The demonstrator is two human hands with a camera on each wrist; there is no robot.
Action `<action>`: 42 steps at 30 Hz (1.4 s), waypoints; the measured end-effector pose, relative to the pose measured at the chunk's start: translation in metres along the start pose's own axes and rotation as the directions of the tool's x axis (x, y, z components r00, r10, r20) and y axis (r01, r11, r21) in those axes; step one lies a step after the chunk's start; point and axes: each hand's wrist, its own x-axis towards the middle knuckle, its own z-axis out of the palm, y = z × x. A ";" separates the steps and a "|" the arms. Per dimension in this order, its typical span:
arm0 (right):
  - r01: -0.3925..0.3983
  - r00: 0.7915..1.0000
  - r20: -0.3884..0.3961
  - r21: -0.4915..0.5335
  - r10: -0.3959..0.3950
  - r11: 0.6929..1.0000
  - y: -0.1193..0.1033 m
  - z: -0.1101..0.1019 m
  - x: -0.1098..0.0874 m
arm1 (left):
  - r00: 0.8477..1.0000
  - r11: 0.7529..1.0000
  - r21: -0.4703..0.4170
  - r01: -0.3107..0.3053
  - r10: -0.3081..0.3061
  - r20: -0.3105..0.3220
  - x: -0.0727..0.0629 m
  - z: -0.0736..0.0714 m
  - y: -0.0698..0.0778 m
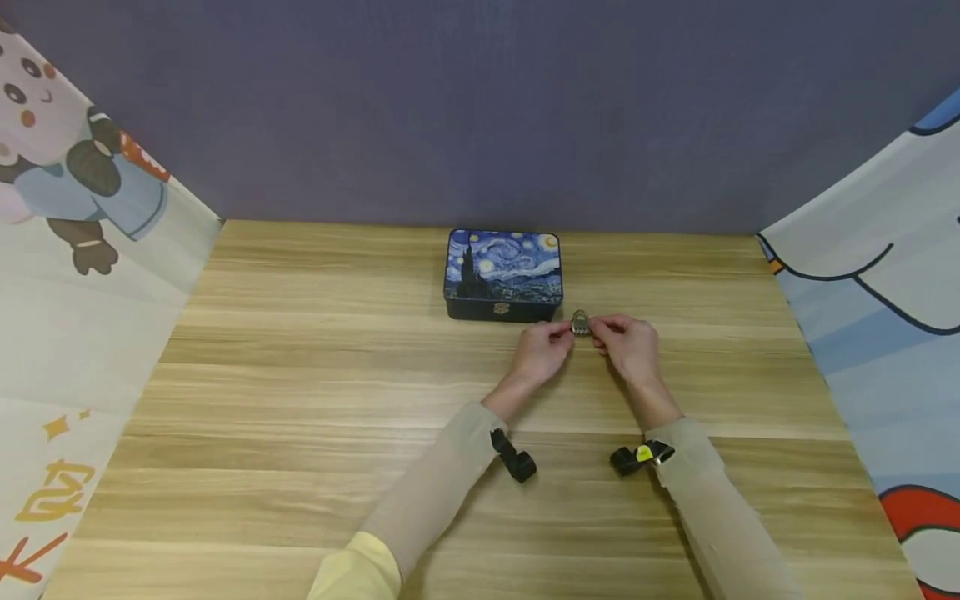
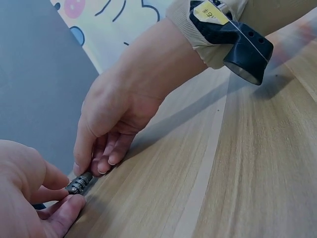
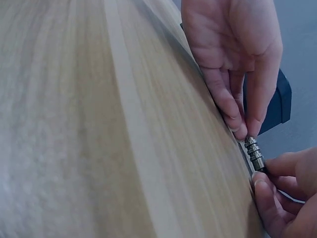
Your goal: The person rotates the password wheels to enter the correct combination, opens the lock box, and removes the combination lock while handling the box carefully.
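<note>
A small metal combination padlock (image 1: 581, 324) is on or just above the wooden table, its shackle toward the far side. My left hand (image 1: 542, 353) pinches one end of it between thumb and fingers. At the opposite end, the thumb and fingers of my right hand (image 1: 632, 350) pinch it too. Ridged number dials show on the padlock (image 3: 254, 154) between the fingertips in the right wrist view. Just beyond my left hand stands a closed tin box (image 1: 503, 267) with a starry night picture on its lid and a metal clasp on its front.
The wooden table (image 1: 315, 400) spreads out on both sides of the arms. A dark wall panel (image 1: 480, 117) rises behind the box. Cartoon-printed panels flank the table at left (image 1: 112, 333) and right (image 1: 862, 283). Each wrist wears a strapped black camera.
</note>
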 end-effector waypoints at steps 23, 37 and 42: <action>-0.023 1.000 0.010 0.004 0.023 1.000 0.002 0.001 0.003 | 0.999 0.999 0.026 0.025 -0.026 0.023 0.004 -0.002 0.000; -0.011 1.000 0.016 -0.012 0.011 1.000 0.000 0.000 0.003 | 0.998 0.998 0.028 0.061 -0.062 0.033 0.007 0.000 0.002; -0.002 1.000 0.014 -0.015 0.002 1.000 0.000 0.000 0.003 | 0.998 0.998 0.035 0.050 -0.051 0.023 0.007 -0.001 0.003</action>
